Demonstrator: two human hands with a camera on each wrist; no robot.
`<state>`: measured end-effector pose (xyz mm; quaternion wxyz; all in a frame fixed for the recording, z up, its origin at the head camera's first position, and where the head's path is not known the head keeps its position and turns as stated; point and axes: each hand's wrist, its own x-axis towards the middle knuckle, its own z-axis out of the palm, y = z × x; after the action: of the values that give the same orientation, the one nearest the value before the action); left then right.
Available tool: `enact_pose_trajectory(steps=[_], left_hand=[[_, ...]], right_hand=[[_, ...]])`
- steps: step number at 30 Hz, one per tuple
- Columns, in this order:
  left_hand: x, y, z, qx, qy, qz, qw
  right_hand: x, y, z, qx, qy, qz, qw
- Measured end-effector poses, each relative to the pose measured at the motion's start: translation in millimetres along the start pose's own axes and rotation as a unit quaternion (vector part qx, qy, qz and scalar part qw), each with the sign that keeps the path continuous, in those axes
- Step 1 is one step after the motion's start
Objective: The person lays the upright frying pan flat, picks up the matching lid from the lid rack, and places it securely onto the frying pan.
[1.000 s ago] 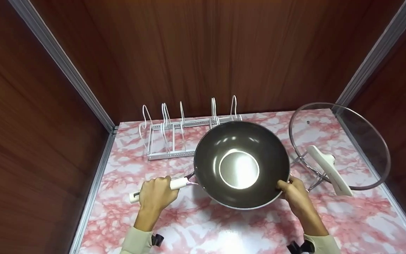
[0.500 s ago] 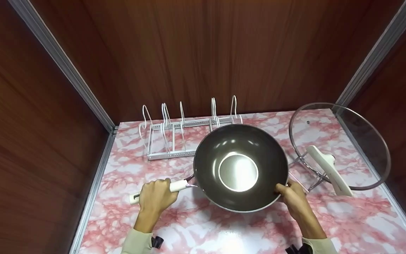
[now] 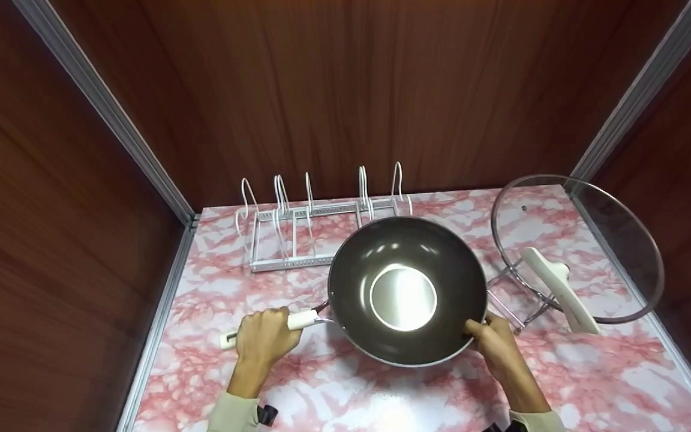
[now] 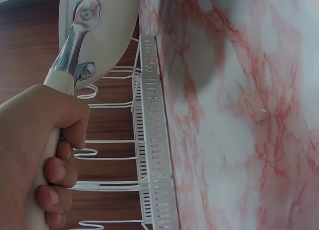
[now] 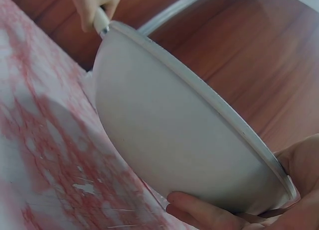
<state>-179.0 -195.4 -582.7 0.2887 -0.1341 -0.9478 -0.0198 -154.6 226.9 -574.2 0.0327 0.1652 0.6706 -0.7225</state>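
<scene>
A deep wok [image 3: 345, 258], dark inside and cream outside, is held above the table with its inside facing up toward the head camera. My left hand [image 3: 266, 337] grips its cream handle [image 3: 302, 319], fingers curled right round it in the left wrist view. On the far side of the wok my right hand [image 3: 495, 345] pinches the rim, thumb over the inner edge. In the right wrist view the fingers [image 5: 204, 212] support the cream underside [image 5: 164, 115]. Behind the wok stands a white wire rack [image 3: 297, 263], its right part hidden by the wok.
At the right a glass lid [image 3: 591, 240] with a cream handle [image 3: 561, 291] leans on a chrome wire stand [image 3: 510, 309]. The pink marbled table [image 3: 201, 360] is bounded by brown wood-grain panels [image 3: 345, 90] at the back and both sides.
The wok and both hands have moved slightly toward me and a little to the left, uncovering more of the rack and the chrome stand. Both holds stay the same.
</scene>
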Motion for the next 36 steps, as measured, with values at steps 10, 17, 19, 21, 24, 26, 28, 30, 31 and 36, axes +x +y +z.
enact_pose_trajectory(steps=[10, 17, 19, 21, 24, 26, 28, 30, 31, 36], left_hand=[[-5.6, -2.9, 6.1, 0.0, 0.001, 0.002, 1.0], [-8.6, -3.8, 7.7, -0.015, -0.029, -0.006, 0.9995], [-9.3, -4.0, 8.6, -0.015, -0.034, -0.007, 0.9993], [-10.0, -4.3, 9.9, -0.015, -0.037, -0.007, 0.9992], [-11.1, -5.0, 12.3, -0.011, -0.037, -0.004, 0.9992], [-11.9, -5.4, 13.9, -0.01, -0.036, -0.003, 0.9993], [-12.4, -5.6, 15.3, -0.011, -0.035, -0.003, 0.9993], [-13.2, -5.6, 16.2, -0.011, -0.034, -0.003, 0.9993], [-13.6, -5.6, 16.7, -0.012, -0.034, -0.004, 0.9993], [-15.2, -5.7, 19.5, -0.01, -0.039, -0.006, 0.9992]], right_hand=[[-2, 9, 2, 0.011, -0.004, 0.008, 1.0], [-1, 17, 1, 0.018, -0.012, 0.023, 0.999], [0, 19, 1, 0.02, -0.013, 0.023, 0.999], [0, 20, 1, 0.022, -0.013, 0.023, 0.999], [0, 22, 1, 0.017, -0.015, 0.023, 0.999], [0, 23, 1, 0.014, -0.016, 0.022, 1.0], [1, 24, 1, 0.009, -0.017, 0.022, 1.0], [1, 25, 1, 0.007, -0.016, 0.022, 1.0], [1, 26, 2, 0.007, -0.016, 0.022, 1.0], [2, 30, 2, 0.013, -0.014, 0.03, 0.999]])
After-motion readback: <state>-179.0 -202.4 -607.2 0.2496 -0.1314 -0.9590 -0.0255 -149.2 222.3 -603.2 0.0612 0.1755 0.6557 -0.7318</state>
